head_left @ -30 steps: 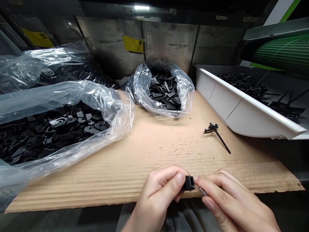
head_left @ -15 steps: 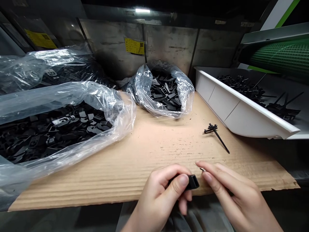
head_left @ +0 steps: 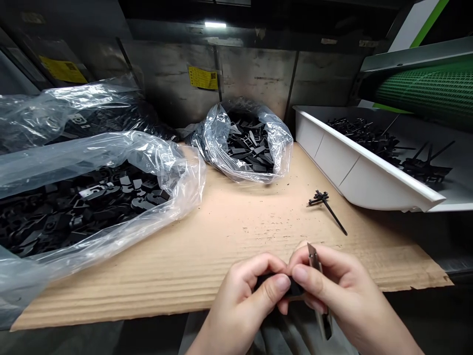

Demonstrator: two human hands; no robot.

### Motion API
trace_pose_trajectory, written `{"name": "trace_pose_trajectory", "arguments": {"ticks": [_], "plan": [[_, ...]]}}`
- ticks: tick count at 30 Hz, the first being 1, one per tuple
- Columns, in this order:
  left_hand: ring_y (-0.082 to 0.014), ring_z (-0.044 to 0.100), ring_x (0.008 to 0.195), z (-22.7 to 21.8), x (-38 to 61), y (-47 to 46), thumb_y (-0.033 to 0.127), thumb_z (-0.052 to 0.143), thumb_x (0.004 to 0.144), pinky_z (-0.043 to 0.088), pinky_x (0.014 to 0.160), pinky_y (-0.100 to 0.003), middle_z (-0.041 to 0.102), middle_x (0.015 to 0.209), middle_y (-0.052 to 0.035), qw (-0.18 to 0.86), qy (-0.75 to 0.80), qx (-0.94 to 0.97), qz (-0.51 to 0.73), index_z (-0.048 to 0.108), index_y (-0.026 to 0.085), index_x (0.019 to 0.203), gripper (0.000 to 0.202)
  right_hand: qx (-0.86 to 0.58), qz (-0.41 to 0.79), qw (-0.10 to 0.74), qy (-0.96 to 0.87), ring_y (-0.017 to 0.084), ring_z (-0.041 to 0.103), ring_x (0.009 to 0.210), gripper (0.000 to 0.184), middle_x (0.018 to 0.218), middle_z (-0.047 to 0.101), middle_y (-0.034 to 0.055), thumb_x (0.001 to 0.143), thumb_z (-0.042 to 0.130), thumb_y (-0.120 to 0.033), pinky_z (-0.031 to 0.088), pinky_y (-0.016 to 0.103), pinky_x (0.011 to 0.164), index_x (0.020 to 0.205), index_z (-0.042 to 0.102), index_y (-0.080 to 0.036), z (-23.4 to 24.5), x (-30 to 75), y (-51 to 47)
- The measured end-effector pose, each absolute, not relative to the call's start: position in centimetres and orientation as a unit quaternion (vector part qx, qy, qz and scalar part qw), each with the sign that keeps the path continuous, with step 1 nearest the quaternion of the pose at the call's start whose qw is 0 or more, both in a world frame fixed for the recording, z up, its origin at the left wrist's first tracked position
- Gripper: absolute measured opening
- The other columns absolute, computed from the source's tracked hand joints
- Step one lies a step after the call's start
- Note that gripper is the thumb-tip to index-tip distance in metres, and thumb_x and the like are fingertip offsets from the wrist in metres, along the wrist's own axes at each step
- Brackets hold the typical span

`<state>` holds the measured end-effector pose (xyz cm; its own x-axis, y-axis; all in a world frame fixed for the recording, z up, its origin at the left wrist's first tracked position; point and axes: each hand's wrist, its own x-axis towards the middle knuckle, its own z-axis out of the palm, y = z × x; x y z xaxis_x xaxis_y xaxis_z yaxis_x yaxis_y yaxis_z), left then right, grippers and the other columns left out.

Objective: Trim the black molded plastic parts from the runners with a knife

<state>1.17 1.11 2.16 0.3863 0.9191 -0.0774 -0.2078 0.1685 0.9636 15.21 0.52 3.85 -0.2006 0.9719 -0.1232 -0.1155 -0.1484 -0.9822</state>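
on the cardboard sheet (head_left: 221, 222), at far left, a clear plastic bag (head_left: 188, 180) gaped over small black moulded parts (head_left: 121, 197). farther back, near the middle, a rounder clear bag (head_left: 283, 148) held slender black pieces (head_left: 254, 148). in front, the left hand (head_left: 251, 291) was curled, thumb and fingers pinching a black plastic part (head_left: 295, 289) between the two hands (fingers covered much of it). the right hand (head_left: 343, 281) had its thumb and fingertips close together at that part, its bent fingers also gripping a utility knife (head_left: 315, 259), blade upward. beyond, a stemmed black clip (head_left: 320, 198) lay near a white bin (head_left: 354, 167).
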Motion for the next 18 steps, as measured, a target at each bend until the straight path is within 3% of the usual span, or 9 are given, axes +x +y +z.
{"name": "trace_pose_trajectory", "arguments": {"ticks": [3, 6, 10, 12, 15, 17, 18], "plan": [[-0.0097, 0.042, 0.050, 2.4, 1.3, 1.1, 0.032, 0.061, 0.078, 0.037, 0.056, -0.021, 0.049, 0.051, 0.0039, 0.662, 0.372, 0.486, 0.432, 0.063, 0.016, 0.066, 0.020, -0.448, 0.624, 0.426, -0.478, 0.005, 0.035, 0.043, 0.031, 0.047, 0.038, -0.0079, 0.077, 0.057, -0.042, 0.028, 0.019, 0.043, 0.062, 0.051, -0.016, 3.2, 15.0, 1.3], [-0.0103, 0.044, 0.052, 2.4, 1.3, 0.9, 0.034, 0.062, 0.077, 0.037, 0.056, -0.021, 0.051, 0.054, 0.0032, 0.657, 0.381, 0.481, 0.439, 0.063, 0.017, 0.066, 0.021, -0.471, 0.603, 0.420, -0.487, 0.005, 0.028, 0.044, 0.032, 0.048, 0.034, -0.0087, 0.080, 0.054, -0.044, 0.024, 0.020, 0.043, 0.064, 0.047, -0.017, 2.5, 15.5, 1.7], [-0.0133, 0.050, 0.061, 2.1, 1.1, 0.9, 0.042, 0.061, 0.077, 0.039, 0.057, -0.022, 0.059, 0.069, -0.0010, 0.638, 0.395, 0.502, 0.430, 0.068, 0.019, 0.079, 0.024, -0.495, 0.561, 0.419, -0.514, 0.007, 0.031, 0.047, 0.039, 0.050, 0.034, -0.0069, 0.081, 0.049, -0.050, 0.028, 0.021, 0.045, 0.058, 0.041, -0.019, 2.7, 16.9, 1.2], [-0.0140, 0.051, 0.064, 2.1, 1.0, 1.1, 0.044, 0.055, 0.081, 0.040, 0.059, -0.023, 0.059, 0.073, -0.0020, 0.625, 0.386, 0.522, 0.434, 0.070, 0.020, 0.082, 0.029, -0.521, 0.484, 0.400, -0.578, 0.009, 0.038, 0.049, 0.039, 0.053, 0.038, -0.0049, 0.084, 0.044, -0.048, 0.034, 0.021, 0.046, 0.058, 0.041, -0.020, 3.1, 17.7, 0.7], [-0.0141, 0.052, 0.071, 2.2, 1.1, 1.4, 0.039, 0.050, 0.086, 0.040, 0.067, -0.022, 0.059, 0.076, -0.0018, 0.602, 0.371, 0.532, 0.466, 0.071, 0.021, 0.080, 0.028, -0.534, 0.283, 0.375, -0.702, 0.011, 0.057, 0.064, 0.020, 0.073, 0.056, -0.0004, 0.087, 0.043, -0.035, 0.047, 0.017, 0.057, 0.085, 0.059, -0.023, 3.2, 18.5, -0.4], [-0.0147, 0.053, 0.077, 2.2, 1.3, 1.4, 0.033, 0.053, 0.085, 0.040, 0.072, -0.021, 0.060, 0.082, -0.0016, 0.600, 0.367, 0.517, 0.488, 0.071, 0.023, 0.083, 0.020, -0.531, 0.198, 0.389, -0.726, 0.010, 0.062, 0.071, 0.024, 0.087, 0.061, -0.0004, 0.086, 0.045, -0.029, 0.049, 0.013, 0.059, 0.105, 0.059, -0.030, 2.7, 18.5, -1.0], [-0.0150, 0.053, 0.080, 2.2, 1.4, 1.4, 0.030, 0.055, 0.085, 0.040, 0.073, -0.021, 0.061, 0.084, -0.0014, 0.603, 0.366, 0.508, 0.494, 0.071, 0.024, 0.084, 0.017, -0.535, 0.176, 0.407, -0.719, 0.010, 0.062, 0.068, 0.025, 0.088, 0.063, -0.0015, 0.085, 0.047, -0.027, 0.049, 0.012, 0.057, 0.107, 0.059, -0.033, 2.4, 18.3, -1.3]]}}
